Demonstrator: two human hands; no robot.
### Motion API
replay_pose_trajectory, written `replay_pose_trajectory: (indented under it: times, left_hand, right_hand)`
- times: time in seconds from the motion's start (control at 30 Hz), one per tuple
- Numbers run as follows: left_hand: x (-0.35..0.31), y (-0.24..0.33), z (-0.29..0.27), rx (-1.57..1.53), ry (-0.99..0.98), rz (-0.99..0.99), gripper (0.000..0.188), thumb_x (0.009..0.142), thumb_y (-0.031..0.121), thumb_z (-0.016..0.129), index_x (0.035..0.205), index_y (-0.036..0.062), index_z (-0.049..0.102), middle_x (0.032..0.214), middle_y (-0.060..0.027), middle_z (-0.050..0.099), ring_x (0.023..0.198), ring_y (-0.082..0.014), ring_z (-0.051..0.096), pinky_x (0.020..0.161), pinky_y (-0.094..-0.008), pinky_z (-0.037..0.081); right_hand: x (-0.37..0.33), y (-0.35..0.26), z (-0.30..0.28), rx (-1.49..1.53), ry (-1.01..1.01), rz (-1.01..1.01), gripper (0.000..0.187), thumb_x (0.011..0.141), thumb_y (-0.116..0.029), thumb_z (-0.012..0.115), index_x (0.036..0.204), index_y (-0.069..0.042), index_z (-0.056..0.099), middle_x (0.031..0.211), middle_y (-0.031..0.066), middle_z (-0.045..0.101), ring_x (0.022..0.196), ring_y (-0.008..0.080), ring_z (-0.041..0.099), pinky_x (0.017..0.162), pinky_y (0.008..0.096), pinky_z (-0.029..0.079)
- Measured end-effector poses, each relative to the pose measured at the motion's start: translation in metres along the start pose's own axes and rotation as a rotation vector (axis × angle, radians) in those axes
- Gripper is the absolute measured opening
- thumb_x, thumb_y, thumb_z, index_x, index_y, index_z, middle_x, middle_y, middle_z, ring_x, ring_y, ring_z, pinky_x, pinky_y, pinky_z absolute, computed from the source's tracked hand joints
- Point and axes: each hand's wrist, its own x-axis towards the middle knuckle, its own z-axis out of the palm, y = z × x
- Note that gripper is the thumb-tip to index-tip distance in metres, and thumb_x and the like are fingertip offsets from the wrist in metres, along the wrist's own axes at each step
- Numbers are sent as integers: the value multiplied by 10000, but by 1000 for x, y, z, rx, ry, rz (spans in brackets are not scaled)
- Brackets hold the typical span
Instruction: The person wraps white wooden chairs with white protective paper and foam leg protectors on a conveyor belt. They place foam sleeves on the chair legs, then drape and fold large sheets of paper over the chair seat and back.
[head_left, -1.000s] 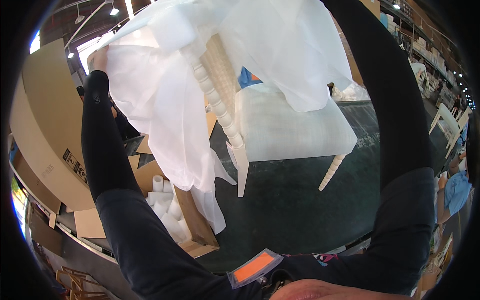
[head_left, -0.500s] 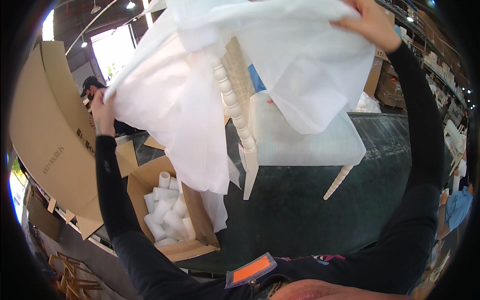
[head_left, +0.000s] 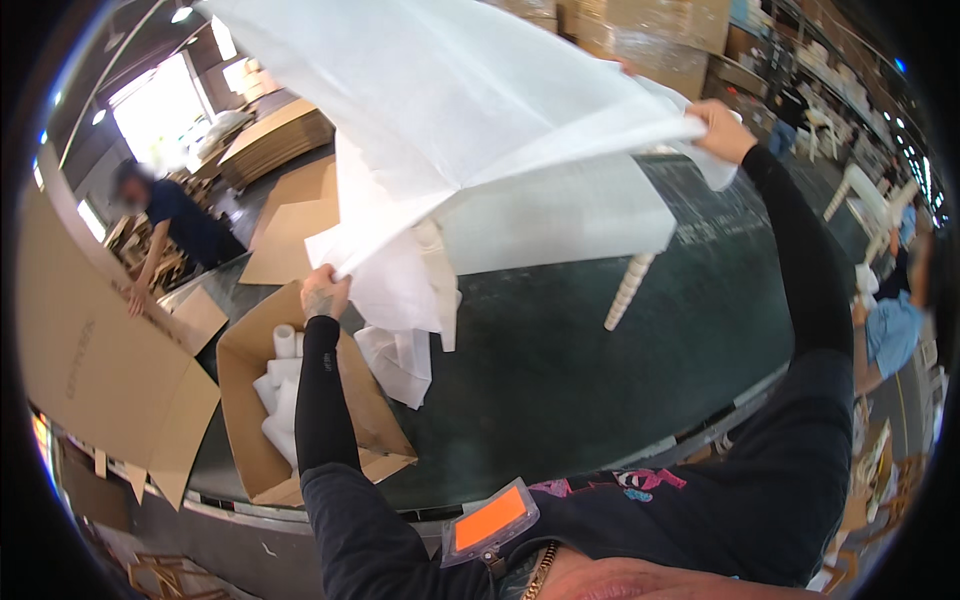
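A large white wrapping sheet (head_left: pixel 430 110) is stretched between my two hands over a cream chair. My left hand (head_left: pixel 326 293) is closed on the sheet's near left edge, above the open box. My right hand (head_left: pixel 722 132) grips a gathered edge at the right, beyond the seat. The chair's pale seat (head_left: pixel 560 220) and one turned front leg (head_left: pixel 630 290) show below the sheet, while its backrest is mostly hidden. More white wrapping (head_left: pixel 395 365) hangs down beside the rear leg. Some fingers of another person (head_left: pixel 625 66) show at the sheet's far edge.
The chair stands on a dark green table (head_left: pixel 560 380). An open cardboard box (head_left: pixel 375 420) holds several white foam tubes (head_left: pixel 285 385). At the left, a person in dark clothes (head_left: pixel 190 220) touches a large cardboard sheet (head_left: pixel 100 370). Stacked cardboard (head_left: pixel 275 140) lies behind.
My left hand has moved right and down, bringing the sheet's edge lower. My right hand has come down a little, and the sheet now spreads across the chair's back. My view has shifted.
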Motion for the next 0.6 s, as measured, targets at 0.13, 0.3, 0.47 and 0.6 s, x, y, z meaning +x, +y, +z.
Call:
replay_pose_trajectory:
  times: [0.13,0.3,0.47,0.6]
  left_hand:
    - [-13,15,-1,-170,361,-224,266,811,304,662,876,49,622,736,-178,646,714,-352,655,657,-445,489]
    - [-48,5,-2,-141,435,-345,325,805,240,696,1058,60,603,931,-183,640,824,-337,644,741,-416,503]
    - [-132,26,17,245,644,-267,460,855,243,690,1210,3,524,1189,-184,540,1019,-303,595,873,-379,497]
    - [-222,213,53,-1383,-340,-363,615,948,330,628,1420,44,358,1254,-127,525,1115,-247,561,884,-421,497]
  right_hand:
    - [-28,10,-27,409,226,-30,195,760,-75,702,931,-54,611,916,46,663,835,155,596,772,304,467]
    - [-95,16,22,-225,-222,-88,343,652,-232,743,947,-66,682,1077,160,655,971,334,632,850,434,496]
    - [-192,-14,163,251,-252,-131,292,649,-130,642,926,-37,636,830,192,648,817,408,636,743,490,506]
    - [-287,-34,263,452,-90,38,381,760,-105,609,1115,-63,478,913,205,619,856,428,609,713,524,474]
